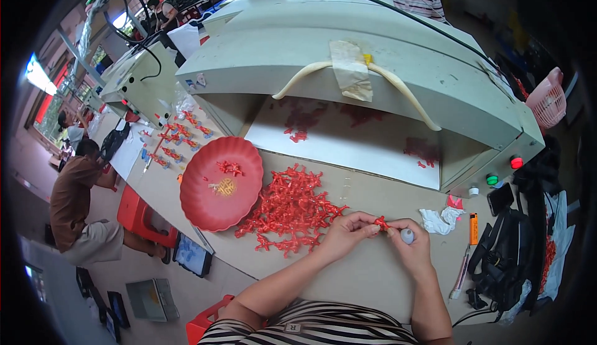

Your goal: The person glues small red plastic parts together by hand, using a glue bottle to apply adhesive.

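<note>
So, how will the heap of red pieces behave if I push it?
The heap of red pieces would probably shift and spread rather than move as one block, as it looks like a loose jumble. The thin, branching shapes may snag on one another and could be fragile. Their glossy surfaces suggest hard plastic, so perhaps slightly slippery.

Left forearm (283,283): bare, was slanted upward toward the right. Right forearm (430,304): bare, was held more nearly upright. Left hand (348,235): was turned inward, thumb and fingers pinched. Right hand (413,252): was curled, its fingertips brought near the left's.
</note>
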Tool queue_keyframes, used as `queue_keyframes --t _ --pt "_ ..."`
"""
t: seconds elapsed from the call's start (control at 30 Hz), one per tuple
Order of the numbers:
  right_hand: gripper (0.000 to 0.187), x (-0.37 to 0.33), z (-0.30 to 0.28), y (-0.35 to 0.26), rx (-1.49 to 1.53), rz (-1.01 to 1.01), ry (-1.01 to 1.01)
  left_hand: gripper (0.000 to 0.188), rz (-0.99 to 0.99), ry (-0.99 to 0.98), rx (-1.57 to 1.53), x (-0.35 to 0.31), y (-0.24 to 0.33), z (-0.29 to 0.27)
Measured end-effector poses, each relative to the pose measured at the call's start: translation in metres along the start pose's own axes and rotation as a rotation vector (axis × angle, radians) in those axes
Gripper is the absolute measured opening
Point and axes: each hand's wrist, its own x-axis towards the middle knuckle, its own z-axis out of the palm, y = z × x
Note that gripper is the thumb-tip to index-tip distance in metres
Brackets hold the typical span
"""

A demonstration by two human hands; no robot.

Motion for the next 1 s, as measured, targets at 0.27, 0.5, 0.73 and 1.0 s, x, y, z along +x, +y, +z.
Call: queue_keyframes --t 0.27,0.5,0.73,1.0 --pt "0.010 0.006 -0.003 0.011 -0.020 -0.012 0.020 0.018 -0.041 -0.033 -0.046 0.008 0.000 0.001" --pt "0.012 0.010 -0.001 0.011 -0.028 -0.078 -0.021 0.016 -0.009 0.010 0.006 0.003 0.013 0.000" --pt "0.010 0.007 -0.003 0.010 -0.014 -0.048 -0.050 0.016 -0.029 0.047 0.050 0.002 0.013 0.002" --pt "0.010 0.006 -0.004 0.011 -0.019 -0.043 -0.046 0.017 -0.032 0.050 0.055 0.001 0.015 0.004"
